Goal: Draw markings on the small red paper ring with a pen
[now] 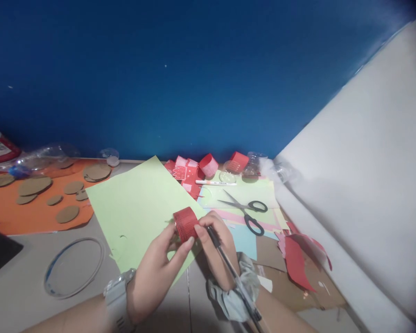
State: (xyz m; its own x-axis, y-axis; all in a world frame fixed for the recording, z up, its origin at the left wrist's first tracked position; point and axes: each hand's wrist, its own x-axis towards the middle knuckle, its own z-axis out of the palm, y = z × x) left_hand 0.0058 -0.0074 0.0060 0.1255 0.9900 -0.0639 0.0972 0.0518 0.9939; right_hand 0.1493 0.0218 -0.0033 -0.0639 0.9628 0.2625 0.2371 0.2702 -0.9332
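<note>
My left hand (159, 266) has its fingers and thumb closed around a short red ribbed cylinder (185, 224), held tilted above a light green sheet (135, 203). Whether it is paper or tape I cannot tell. My right hand (218, 249) grips a black-and-clear pen (234, 273), its barrel slanting down toward my forearm. The thumb and fingertips of that hand also touch the right side of the red cylinder. To the right, scissors (245, 210) with black handles lie spread on pale paper sheets (263, 196).
Cardboard discs (67, 214) lie on an orange sheet (7, 215) at left, near a clear ring (74, 268). Red paper rolls (208, 165), a marker (215, 183) and clear plastic cups (254, 164) line the blue wall (194, 92). Red scraps (300, 263) rest on cardboard at right.
</note>
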